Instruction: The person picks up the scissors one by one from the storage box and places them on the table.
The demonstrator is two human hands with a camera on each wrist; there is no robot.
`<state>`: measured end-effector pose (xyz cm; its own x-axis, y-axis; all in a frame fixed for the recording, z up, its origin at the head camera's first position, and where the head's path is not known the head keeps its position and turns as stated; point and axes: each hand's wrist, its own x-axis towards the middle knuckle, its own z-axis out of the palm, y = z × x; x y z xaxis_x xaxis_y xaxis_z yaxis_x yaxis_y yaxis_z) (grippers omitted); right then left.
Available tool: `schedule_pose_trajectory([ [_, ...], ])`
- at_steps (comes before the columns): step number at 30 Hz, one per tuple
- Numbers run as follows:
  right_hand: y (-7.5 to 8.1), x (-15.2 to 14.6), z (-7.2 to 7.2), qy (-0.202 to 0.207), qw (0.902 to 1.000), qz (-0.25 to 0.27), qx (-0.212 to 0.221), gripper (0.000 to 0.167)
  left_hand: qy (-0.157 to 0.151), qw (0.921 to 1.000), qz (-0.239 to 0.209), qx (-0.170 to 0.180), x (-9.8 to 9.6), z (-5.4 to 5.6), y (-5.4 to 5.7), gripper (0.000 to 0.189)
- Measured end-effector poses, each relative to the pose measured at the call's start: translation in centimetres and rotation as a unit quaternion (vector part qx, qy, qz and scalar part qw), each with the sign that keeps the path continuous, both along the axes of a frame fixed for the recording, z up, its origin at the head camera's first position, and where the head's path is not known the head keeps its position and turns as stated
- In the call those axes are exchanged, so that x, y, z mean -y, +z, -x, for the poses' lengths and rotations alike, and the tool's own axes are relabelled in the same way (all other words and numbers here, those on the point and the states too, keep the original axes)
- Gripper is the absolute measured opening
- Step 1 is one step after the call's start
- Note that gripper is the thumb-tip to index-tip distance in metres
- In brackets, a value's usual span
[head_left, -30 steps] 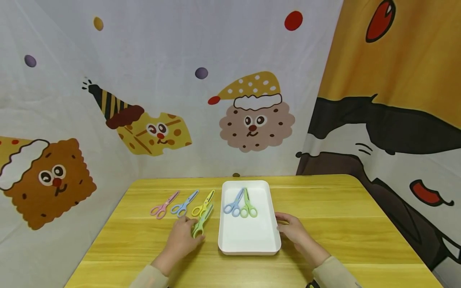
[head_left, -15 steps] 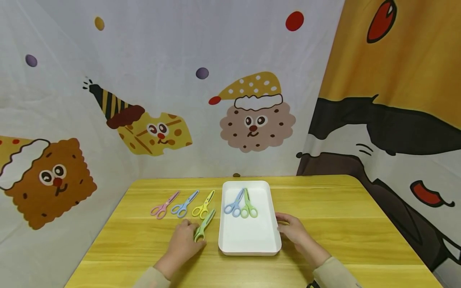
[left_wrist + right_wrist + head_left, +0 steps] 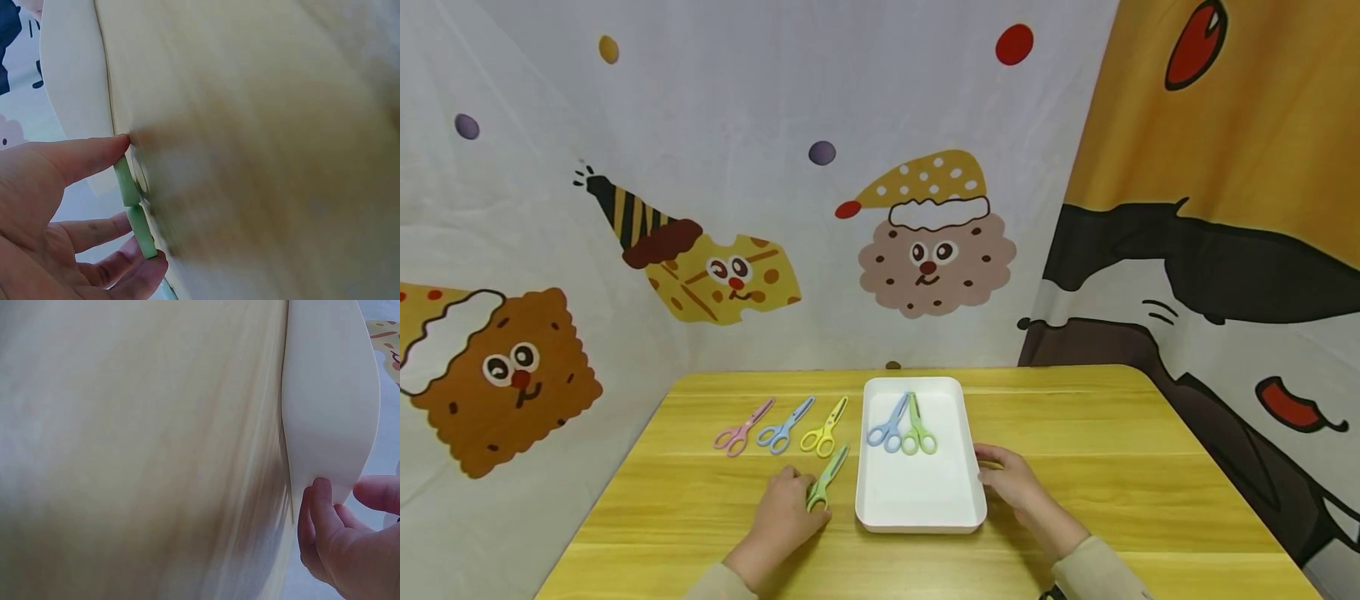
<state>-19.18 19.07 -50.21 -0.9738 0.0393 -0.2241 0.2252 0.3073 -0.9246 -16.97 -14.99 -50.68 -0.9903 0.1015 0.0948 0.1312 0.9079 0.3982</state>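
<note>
My left hand (image 3: 782, 510) holds a pair of green scissors (image 3: 831, 472) by the handles, low at the table, blades pointing away. In the left wrist view, the thumb is at one end of the green handles (image 3: 143, 231) and fingertips at the other. To the right is a white tray (image 3: 921, 502); inside it lie blue scissors (image 3: 887, 425) and another green pair (image 3: 916, 429), side by side. My right hand (image 3: 1017, 482) holds the tray's right side. In the right wrist view, its fingers touch the outer wall and its thumb meets the rim.
Pink scissors (image 3: 741, 429), a second blue pair (image 3: 784, 427) and yellow scissors (image 3: 825, 427) lie in a row at the back left of the wooden table (image 3: 1075, 450). A patterned cloth (image 3: 752, 108) hangs behind the table.
My left hand has drawn the held green scissors nearer to me and slightly right, away from the yellow pair. The right hand and the tray look the same.
</note>
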Motion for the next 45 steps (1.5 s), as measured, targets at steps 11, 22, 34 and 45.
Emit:
schedule_pose_trajectory([
  [11,-0.01,-0.03,-0.09,-0.001,0.9999,0.015,-0.002,0.042,0.006,0.9999,-0.009,0.002,0.06,-0.19,-0.12,0.055],
  [22,0.06,-0.01,-0.02,-0.001,0.9999,0.015,-0.003,0.042,0.018,0.9991,-0.026,0.029,0.22,-0.05,-0.16,0.06],
  [34,0.19,-0.02,0.02,0.002,1.0,0.007,-0.002,0.042,0.018,0.9987,-0.031,0.037,0.35,0.08,-0.19,0.064],
  [45,0.18,-0.04,0.06,0.005,1.0,0.001,0.001,0.042,0.016,0.9986,-0.031,0.04,0.37,0.21,-0.23,0.066],
])
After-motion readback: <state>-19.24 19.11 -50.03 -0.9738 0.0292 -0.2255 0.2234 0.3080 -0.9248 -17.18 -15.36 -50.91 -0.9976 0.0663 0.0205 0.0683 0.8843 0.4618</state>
